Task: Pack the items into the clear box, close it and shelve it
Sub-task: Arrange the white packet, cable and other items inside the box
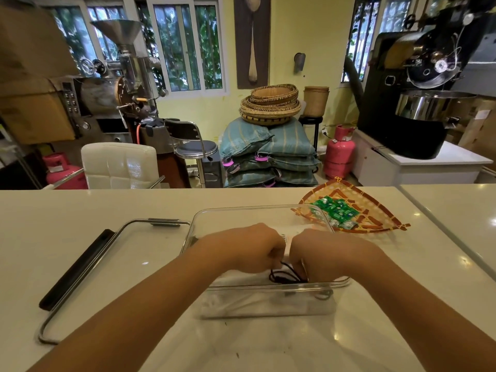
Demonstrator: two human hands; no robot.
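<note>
The clear box (257, 213) stands open on the white counter in front of me. Both hands reach down inside it, close together. My left hand (249, 248) and my right hand (322, 253) pinch a thin dark cord (284, 276) that loops near the box's front wall. A white flat item (287, 238) lies in the box between and under the hands, mostly hidden. The box's clear lid (112, 264) with dark latches lies flat to the left. Several green packets (335, 210) sit on a woven tray (370, 208) behind the box, to the right.
The white counter (80, 218) reaches to a far edge behind the box. Beyond it stand a white chair (118, 165), a stool (196, 149), stacked sacks with baskets (268, 146), pink gas cylinders (339, 151) and roasting machines (418, 89). A second counter (456, 208) adjoins at right.
</note>
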